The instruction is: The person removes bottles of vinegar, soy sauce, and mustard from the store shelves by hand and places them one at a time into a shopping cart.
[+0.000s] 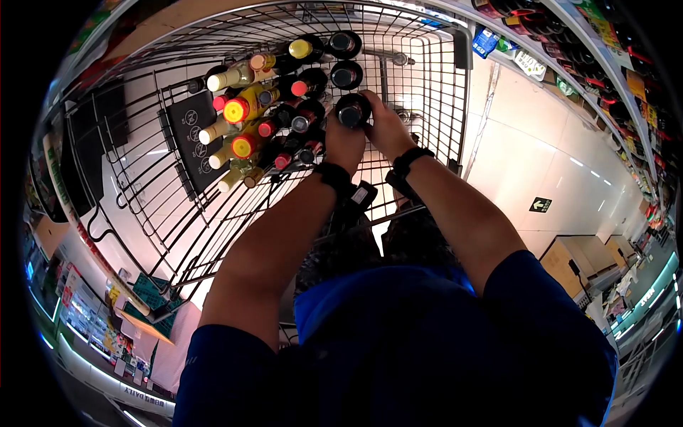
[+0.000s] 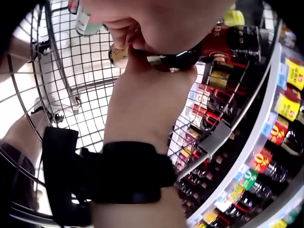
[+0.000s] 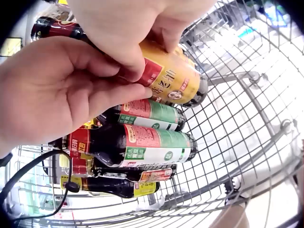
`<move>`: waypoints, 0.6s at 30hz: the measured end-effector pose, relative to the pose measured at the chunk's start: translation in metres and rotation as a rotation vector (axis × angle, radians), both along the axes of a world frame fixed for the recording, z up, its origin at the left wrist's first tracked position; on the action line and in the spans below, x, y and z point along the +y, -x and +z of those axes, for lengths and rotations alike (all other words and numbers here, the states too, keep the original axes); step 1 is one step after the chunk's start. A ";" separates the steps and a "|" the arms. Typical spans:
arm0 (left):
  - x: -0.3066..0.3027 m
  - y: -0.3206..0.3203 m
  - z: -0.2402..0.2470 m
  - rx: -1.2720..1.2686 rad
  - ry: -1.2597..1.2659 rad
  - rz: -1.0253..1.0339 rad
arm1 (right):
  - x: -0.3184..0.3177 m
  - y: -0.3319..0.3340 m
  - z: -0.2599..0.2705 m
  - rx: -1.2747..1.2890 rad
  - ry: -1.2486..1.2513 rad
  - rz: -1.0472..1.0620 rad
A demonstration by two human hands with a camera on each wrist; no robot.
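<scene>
Both hands are on one bottle with a yellow and red label [image 3: 178,83], whose dark cap [image 1: 352,110] faces up in the head view. My left hand [image 1: 346,142] holds its near left side, and my right hand [image 1: 389,132] grips it from the right. In the right wrist view the right hand [image 3: 137,28] pinches the label from above, while fingers of the left hand [image 3: 52,88] lie along the lower side. Just beside it stand soy sauce bottles with green and white labels [image 3: 159,145]. The left wrist view shows the hands close together, hiding much of the bottle.
A wire shopping cart [image 1: 427,92] surrounds the bottles. Several more bottles with yellow caps [image 1: 236,109], red caps and pale caps crowd its left side, near a black panel [image 1: 192,142]. Store shelves [image 1: 605,64] of bottles run along the right. A floor arrow sign [image 1: 540,205] lies beyond.
</scene>
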State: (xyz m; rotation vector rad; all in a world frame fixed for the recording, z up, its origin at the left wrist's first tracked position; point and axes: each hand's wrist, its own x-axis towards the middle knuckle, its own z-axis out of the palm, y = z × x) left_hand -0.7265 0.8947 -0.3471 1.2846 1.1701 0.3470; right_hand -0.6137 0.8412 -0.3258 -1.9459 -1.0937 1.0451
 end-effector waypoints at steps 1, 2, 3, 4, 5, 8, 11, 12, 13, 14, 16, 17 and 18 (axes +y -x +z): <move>0.001 -0.004 0.002 -0.014 0.078 0.065 | 0.001 0.003 -0.007 -0.054 -0.057 -0.007; 0.002 -0.007 0.005 -0.027 0.157 0.131 | 0.001 0.004 -0.014 -0.047 -0.048 -0.001; 0.003 -0.007 -0.001 -0.005 0.187 0.138 | 0.002 0.004 -0.019 -0.028 -0.003 -0.006; 0.002 -0.007 -0.007 0.002 0.193 0.146 | 0.004 0.005 -0.023 -0.009 0.041 -0.011; 0.001 -0.008 -0.012 0.045 0.166 0.162 | 0.005 0.006 -0.029 -0.037 -0.027 -0.005; 0.002 -0.005 -0.016 0.085 0.160 0.147 | 0.006 0.004 -0.038 -0.052 -0.030 0.044; -0.001 -0.006 -0.020 0.140 0.100 0.141 | 0.004 0.004 -0.060 -0.038 -0.037 0.039; -0.003 -0.006 -0.024 0.159 0.117 0.163 | 0.004 0.004 -0.062 -0.028 -0.042 0.027; -0.005 -0.007 -0.028 0.176 0.134 0.186 | 0.003 0.005 -0.064 -0.034 -0.032 0.034; -0.007 -0.008 -0.032 0.179 0.137 0.187 | 0.003 0.005 -0.066 -0.031 -0.029 0.035; -0.009 -0.010 -0.035 0.233 0.227 0.250 | 0.004 0.006 -0.065 -0.037 -0.034 0.036; -0.009 -0.009 -0.035 0.234 0.227 0.250 | 0.004 0.005 -0.063 0.004 0.021 0.016; -0.009 -0.009 -0.037 0.199 0.246 0.266 | 0.004 0.006 -0.064 0.005 0.020 0.016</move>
